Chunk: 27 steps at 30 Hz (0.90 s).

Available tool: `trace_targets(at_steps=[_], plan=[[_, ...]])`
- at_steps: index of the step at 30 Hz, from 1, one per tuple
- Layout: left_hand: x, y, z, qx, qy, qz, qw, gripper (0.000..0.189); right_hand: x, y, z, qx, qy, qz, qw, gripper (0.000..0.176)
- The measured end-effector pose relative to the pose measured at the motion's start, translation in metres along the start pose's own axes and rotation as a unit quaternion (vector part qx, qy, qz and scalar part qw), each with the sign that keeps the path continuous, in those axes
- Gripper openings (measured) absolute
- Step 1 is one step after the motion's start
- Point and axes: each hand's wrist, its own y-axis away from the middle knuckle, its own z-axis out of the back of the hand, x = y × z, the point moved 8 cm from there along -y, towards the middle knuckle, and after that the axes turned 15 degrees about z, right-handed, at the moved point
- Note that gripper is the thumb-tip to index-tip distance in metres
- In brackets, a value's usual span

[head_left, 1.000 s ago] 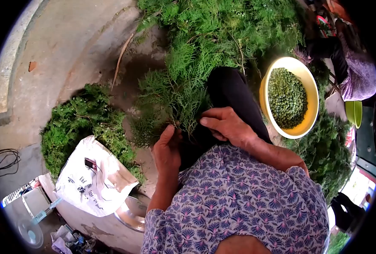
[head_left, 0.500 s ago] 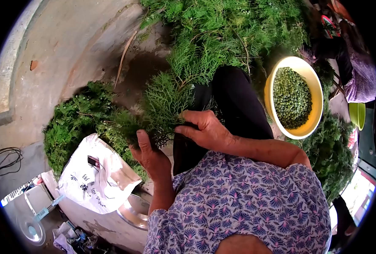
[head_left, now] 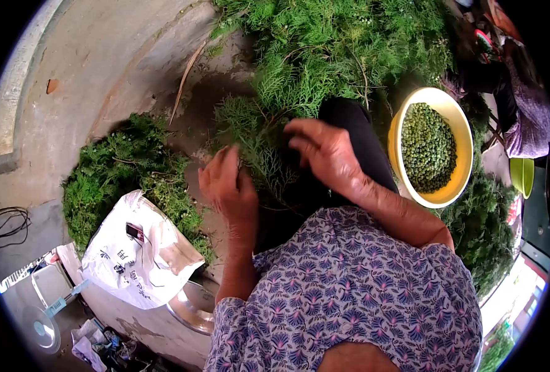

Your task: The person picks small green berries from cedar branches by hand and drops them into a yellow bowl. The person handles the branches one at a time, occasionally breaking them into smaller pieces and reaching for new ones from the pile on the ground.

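A leafy evergreen sprig [head_left: 265, 146] lies across my lap, between my two hands. My left hand [head_left: 228, 189] is at the sprig's left edge with fingers pointing up; motion blurs them, and I cannot make out whether they grip it. To the right of the sprig is my right hand [head_left: 330, 155], thumb and index finger apart, with nothing visible between them. Beyond both hands, a large heap of green branches [head_left: 349, 49] spreads out. A yellow bowl [head_left: 397, 155] at the right holds many small round green cones [head_left: 428, 149].
At the left is a smaller pile of branches [head_left: 123, 158]. A white printed bag [head_left: 138, 254] with a small dark object [head_left: 134, 231] on it lies over a metal basin [head_left: 194, 307]. Another person's patterned sleeve [head_left: 529, 124] shows at far right.
My left hand has risen and its fingers have drawn in from the spread thumb. My right hand has moved up and right, away from the sprig it was pinching. The sprig sits lower on my lap.
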Motion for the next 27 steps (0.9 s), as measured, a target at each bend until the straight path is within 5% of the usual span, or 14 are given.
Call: trace_targets(at_steps=[2, 4, 8, 11, 13, 16, 25, 27], plan=[[-0.016, 0.011, 0.004, -0.064, -0.073, -0.083, 0.992, 0.036, 0.000, -0.017, 0.012, -0.009, 0.115, 0.099, 0.988, 0.024], [-0.019, 0.013, 0.014, -0.118, 0.019, -0.078, 0.990, 0.033, -0.013, -0.022, 0.001, 0.034, 0.099, 0.113, 0.988, 0.024], [-0.042, 0.017, 0.016, -0.002, 0.032, -0.146, 0.989, 0.027, -0.022, -0.026, -0.008, 0.054, 0.098, 0.085, 0.990, 0.023], [-0.058, 0.036, 0.002, 0.057, -0.026, -0.240, 0.969, 0.020, -0.014, -0.026, -0.001, 0.002, 0.102, 0.151, 0.983, 0.022], [-0.046, 0.040, -0.012, 0.069, -0.020, -0.225, 0.972, 0.020, -0.041, -0.019, -0.001, 0.008, -0.055, -0.095, 0.994, 0.015], [-0.042, 0.040, -0.016, 0.075, 0.002, -0.213, 0.974, 0.021, -0.056, -0.017, 0.001, -0.021, -0.160, -0.182, 0.970, 0.011], [-0.041, 0.039, -0.019, 0.063, 0.043, -0.211, 0.974, 0.016, -0.064, -0.019, 0.020, -0.206, -0.324, -0.230, 0.894, 0.032], [-0.039, 0.039, -0.019, 0.066, 0.045, -0.207, 0.975, 0.017, -0.065, -0.022, 0.034, -0.199, -0.333, -0.240, 0.890, 0.022]])
